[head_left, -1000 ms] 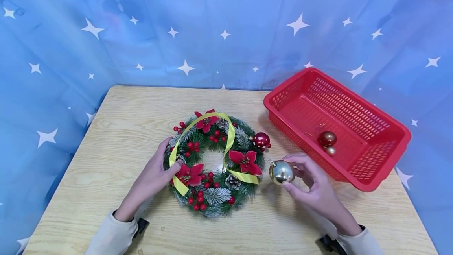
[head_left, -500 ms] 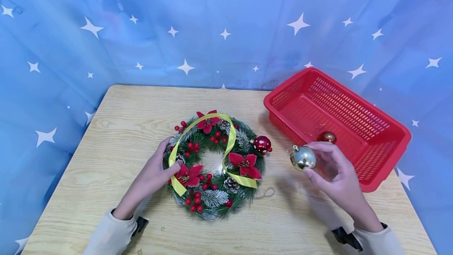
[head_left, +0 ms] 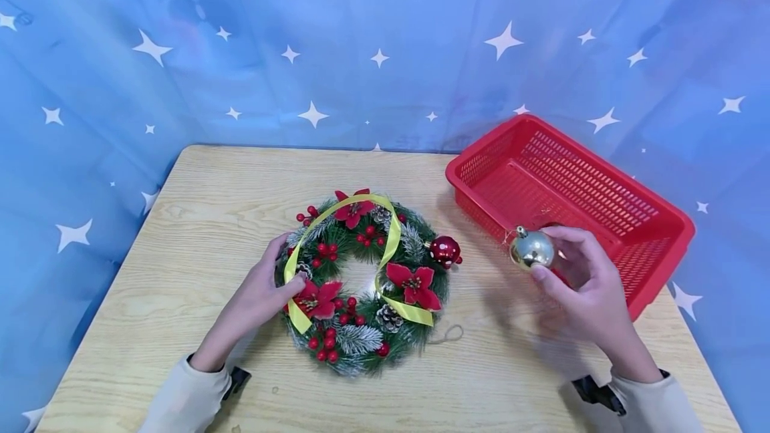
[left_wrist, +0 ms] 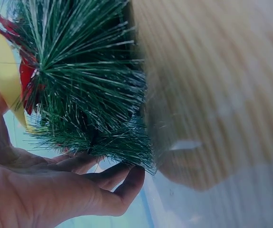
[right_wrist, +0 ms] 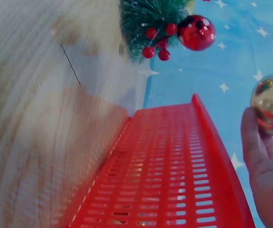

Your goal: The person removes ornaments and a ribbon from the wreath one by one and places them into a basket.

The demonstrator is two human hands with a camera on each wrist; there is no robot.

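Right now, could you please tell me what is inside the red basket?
The basket shows mostly bare red mesh. The right hand holding the gold bauble covers its near part, so anything lying there is hidden.

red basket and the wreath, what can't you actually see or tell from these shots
- Red basket: in the head view the right hand and gold bauble cover part of its floor, so its contents cannot be told.
- Gold bauble: in the right wrist view the frame edge cuts it off.
- Wreath: in the left wrist view only blurred needles show.
- Left hand: its fingertips are hidden among the needles.
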